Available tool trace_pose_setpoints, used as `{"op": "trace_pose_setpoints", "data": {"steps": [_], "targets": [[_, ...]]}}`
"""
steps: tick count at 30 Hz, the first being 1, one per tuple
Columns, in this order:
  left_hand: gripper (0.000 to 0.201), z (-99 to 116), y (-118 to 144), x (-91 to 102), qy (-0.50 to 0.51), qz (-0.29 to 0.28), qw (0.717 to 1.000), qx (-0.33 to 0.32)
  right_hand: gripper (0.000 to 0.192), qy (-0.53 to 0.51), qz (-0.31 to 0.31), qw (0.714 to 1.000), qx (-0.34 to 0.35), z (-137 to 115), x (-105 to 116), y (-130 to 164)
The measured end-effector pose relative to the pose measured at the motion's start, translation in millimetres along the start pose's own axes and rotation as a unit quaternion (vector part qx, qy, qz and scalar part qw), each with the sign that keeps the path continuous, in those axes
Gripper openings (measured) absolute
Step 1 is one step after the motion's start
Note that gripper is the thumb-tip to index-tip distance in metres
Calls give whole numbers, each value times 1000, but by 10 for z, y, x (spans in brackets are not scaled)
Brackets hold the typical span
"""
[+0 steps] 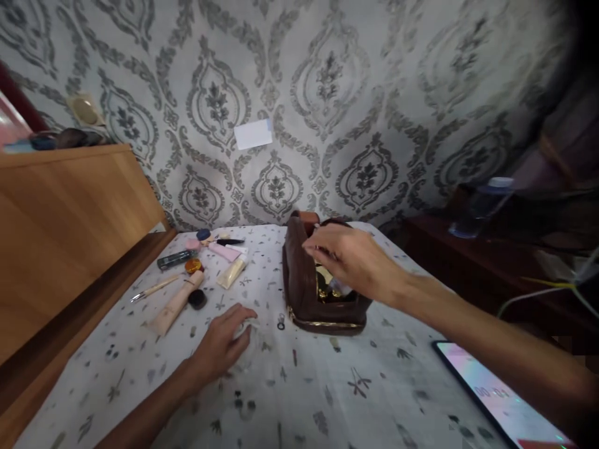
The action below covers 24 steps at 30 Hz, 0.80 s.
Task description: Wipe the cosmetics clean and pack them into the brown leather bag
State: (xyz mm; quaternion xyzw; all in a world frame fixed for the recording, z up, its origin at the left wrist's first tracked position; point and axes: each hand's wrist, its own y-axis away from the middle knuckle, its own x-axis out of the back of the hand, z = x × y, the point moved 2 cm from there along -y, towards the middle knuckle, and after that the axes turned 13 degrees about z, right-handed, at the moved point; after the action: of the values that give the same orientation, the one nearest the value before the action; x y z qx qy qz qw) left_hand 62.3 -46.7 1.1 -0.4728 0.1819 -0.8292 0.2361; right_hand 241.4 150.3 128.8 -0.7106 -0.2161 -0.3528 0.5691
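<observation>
The right hand (353, 259) reaches over the open mouth of a brown pouch (311, 290) that stands near the middle of the patterned surface (327, 386); its fingers (314, 248) curl at the pouch's top edge, but the blur and the hand's own back hide whether they pinch anything, so I cannot tell. Gold and pale items show inside the pouch, too covered by the hand to identify. The left hand (224, 346) lies flat on the surface, well apart from the pouch, fingers spread and loose over something clear and faint that I cannot make out. Further left, near a wooden board (60, 231), lie scattered cosmetics: a beige tube (175, 305), a cream tube (233, 272), a thin brush (154, 289), a pink tube (223, 251) and a dark stick (175, 259). A phone (496, 396) is cut off by the lower right edge, its screen lit but unreadable.
</observation>
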Motion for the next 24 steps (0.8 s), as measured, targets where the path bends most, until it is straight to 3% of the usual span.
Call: {"op": "trace_pose_setpoints", "data": {"steps": [2,6,9,14,17,24], "targets": [[22,-120,-2,75,-1,9,1000,21,25,-64,-11,997,29,-296,-162,158],[21,-323,-36,199,-11,27,999,40,29,-142,-118,979,86,-813,-696,515],[22,-456,-68,254,-28,36,998,46,22,-180,-150,971,40,-1027,-1095,641],[25,-692,-188,358,-78,47,995,45,17,-284,-112,945,-118,-1205,-1547,623],[26,-916,-359,425,-161,39,984,63,19,-323,-80,927,-171,-1279,-1734,678],[34,-1568,-961,358,-266,16,958,105,17,-360,-1,922,-142,-1292,-1949,871]]}}
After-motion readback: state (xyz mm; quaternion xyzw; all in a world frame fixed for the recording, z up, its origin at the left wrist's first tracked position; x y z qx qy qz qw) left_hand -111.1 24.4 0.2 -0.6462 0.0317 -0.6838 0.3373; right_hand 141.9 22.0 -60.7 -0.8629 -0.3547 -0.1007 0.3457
